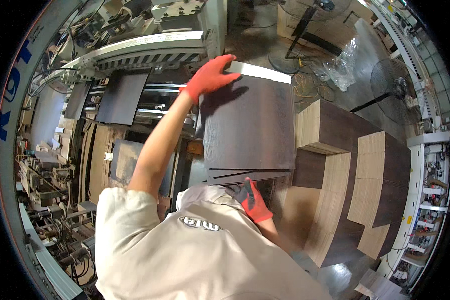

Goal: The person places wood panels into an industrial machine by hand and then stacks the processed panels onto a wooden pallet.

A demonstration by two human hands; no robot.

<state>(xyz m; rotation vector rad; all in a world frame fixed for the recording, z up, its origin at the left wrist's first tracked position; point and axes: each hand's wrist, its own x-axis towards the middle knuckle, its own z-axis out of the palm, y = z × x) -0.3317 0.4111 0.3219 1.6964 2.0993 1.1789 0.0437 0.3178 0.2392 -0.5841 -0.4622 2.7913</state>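
Observation:
My left hand (208,80), in a red glove, reaches to the far left corner of a stack of dark wood-grain panels (250,125). Its fingers are spread and hold nothing; a shadow falls on the top panel below them. A white strip (262,72) runs along the panels' far edge. At the near edge, the panels lie slightly askew, showing dark gaps. My right hand (255,200), in a red glove with a dark grey palm, is beside that near edge, close to my shirt. Its visible fingers are stretched out, partly hidden, and I see nothing in them.
Several stacks of dark-faced boards (335,127) stand on the right. To the left, a machine with metal rails (160,112) carries a dark panel (124,95). Two fans, including a black one (397,92), and crumpled clear plastic (341,67) are at the far right.

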